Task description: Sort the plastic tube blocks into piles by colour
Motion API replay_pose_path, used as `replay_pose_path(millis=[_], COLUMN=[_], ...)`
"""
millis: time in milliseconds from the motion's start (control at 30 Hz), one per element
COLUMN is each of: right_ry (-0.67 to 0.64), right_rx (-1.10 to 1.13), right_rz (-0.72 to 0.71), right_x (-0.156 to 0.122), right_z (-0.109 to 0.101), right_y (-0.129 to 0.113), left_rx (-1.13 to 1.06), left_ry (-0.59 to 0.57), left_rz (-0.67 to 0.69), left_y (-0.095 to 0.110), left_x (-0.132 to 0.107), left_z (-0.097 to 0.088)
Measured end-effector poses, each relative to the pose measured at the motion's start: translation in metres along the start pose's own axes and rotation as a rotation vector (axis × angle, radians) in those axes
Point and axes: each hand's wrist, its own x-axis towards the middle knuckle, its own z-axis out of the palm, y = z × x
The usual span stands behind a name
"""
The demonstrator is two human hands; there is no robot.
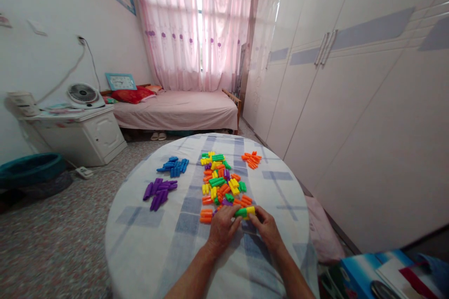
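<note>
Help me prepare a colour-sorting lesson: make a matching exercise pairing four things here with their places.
1. Blue pile
2. Purple pile
3. Separate orange pile
4. Green piece and yellow piece

A. Left side, nearer the person
B. Between the left hand and right hand
C. Right of the mixed pile
D. Left side, farther back

Pairs: 1-D, 2-A, 3-C, 4-B

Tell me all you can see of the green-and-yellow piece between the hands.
The green-and-yellow piece looks like smooth plastic: green at left, yellow at right. It lies roughly crosswise at the near end of the mixed-colour pile. The left hand holds its green end, the right hand its yellow end. I can't tell whether it touches the tablecloth.
</note>
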Motion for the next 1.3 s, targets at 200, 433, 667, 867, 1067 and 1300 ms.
replay_pose_path(millis=[200, 433, 667, 867, 1067, 1300], right_ry=[0.108, 0.248, 0.301, 0.340, 0.359, 0.235], right_rx=[0.127, -0.129, -0.304, -0.402, -0.542, -0.684], right_rz=[0.077, 0.066, 0.074, -0.010, -0.117, -0.128], right_x=[0.004, 0.002, 0.003, 0.003, 0.003, 0.000], right_z=[-0.006, 0.001, 0.002, 0.004, 0.006, 0.008], right_y=[0.010, 0.017, 0.022, 0.029, 0.027, 0.028], left_rx=[-0.103, -0.122, -0.060, 0.028, 0.148, 0.130], left_ry=[0.077, 0.242, 0.234, 0.125, 0.265, 0.294], left_rz=[-0.116, -0.147, -0.177, -0.165, -0.279, -0.494], left_y=[0.002, -0.003, -0.020, -0.037, -0.075, -0.102], left_x=[0.002, 0.002, 0.029, 0.051, 0.024, 0.003], left_z=[-0.005, -0.007, -0.012, -0.026, -0.041, -0.048])
